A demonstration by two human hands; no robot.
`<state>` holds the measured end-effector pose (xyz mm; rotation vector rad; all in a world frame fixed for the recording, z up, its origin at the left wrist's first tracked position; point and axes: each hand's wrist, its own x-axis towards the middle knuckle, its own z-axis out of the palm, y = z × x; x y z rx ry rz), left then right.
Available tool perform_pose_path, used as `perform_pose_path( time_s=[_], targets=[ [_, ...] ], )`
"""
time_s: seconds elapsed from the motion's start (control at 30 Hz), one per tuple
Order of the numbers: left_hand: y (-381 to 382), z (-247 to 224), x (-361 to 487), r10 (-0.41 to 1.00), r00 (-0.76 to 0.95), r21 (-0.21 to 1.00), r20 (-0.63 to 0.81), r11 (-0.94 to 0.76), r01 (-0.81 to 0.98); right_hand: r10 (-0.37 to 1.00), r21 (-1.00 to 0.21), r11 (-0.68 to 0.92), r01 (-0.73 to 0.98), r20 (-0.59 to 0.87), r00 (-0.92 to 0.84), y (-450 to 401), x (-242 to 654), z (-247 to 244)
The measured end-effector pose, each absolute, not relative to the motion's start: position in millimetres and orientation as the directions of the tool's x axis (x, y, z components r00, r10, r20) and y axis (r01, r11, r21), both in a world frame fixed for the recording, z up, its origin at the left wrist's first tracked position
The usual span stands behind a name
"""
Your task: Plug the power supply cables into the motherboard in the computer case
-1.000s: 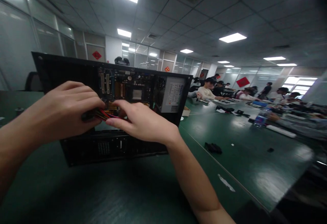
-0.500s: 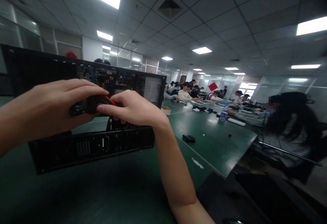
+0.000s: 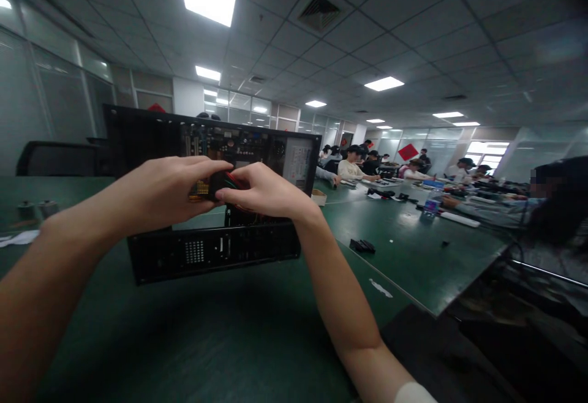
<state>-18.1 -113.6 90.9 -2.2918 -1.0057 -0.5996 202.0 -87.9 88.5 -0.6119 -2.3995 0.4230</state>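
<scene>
A wire bundle (image 3: 231,179) sits between two bare hands, toward nine o'clock from the middle of my head view, in front of an open computer case. Red and green strands show against a dark mass; its ends are hidden behind fingers, so I can't tell where they lead.

At the bundle's nine o'clock, the left hand (image 3: 168,192) curls over the dark part. At its three o'clock, the right hand (image 3: 261,192) pinches the coloured strands between thumb and fingers. I judge they meet so closely to keep loose wires gathered.

The black computer case (image 3: 169,259) stands on edge, open side facing me, probably so its inside is within reach. Its power supply (image 3: 298,161), grey with a pale label, lies between two and three o'clock.

The green desk (image 3: 206,335) spreads around, bearing a dark object (image 3: 362,246) at four o'clock and a bottle (image 3: 431,204) at three.
</scene>
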Motion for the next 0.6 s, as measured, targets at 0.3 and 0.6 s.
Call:
perform_pose_path(
  time_s=[0.3, 0.6],
  targets=[
    [-116.5, 89.3, -14.8, 0.488, 0.619, -0.265, 0.615, -0.611, 0.745, 0.519, -0.528, 0.818, 0.229, 0.505, -0.690, -82.6, 201.4, 84.5],
    [-118.7, 90.5, -11.8, 0.531, 0.609, -0.332, 0.590, -0.528, 0.782, 0.487, -0.518, 0.825, 0.227, 0.447, -0.750, -81.2, 199.6, 81.2]
  ],
)
